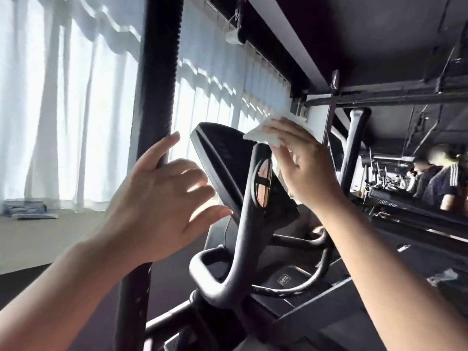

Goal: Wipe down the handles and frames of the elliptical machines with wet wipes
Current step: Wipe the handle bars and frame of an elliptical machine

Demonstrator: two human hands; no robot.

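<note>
wet wipe point(263, 135): pinched in right hand point(301, 163), against top of inner handle point(262, 178), beside console point(222, 163)
left hand point(162, 206): fingers spread, thumb touching upright handle point(158, 79)

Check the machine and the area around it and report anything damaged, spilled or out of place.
Nothing on the machine looks damaged or spilled. The one stray item is a crumpled white scrap lying low on the right, possibly a used wipe. The right hand holds a wipe.
</note>
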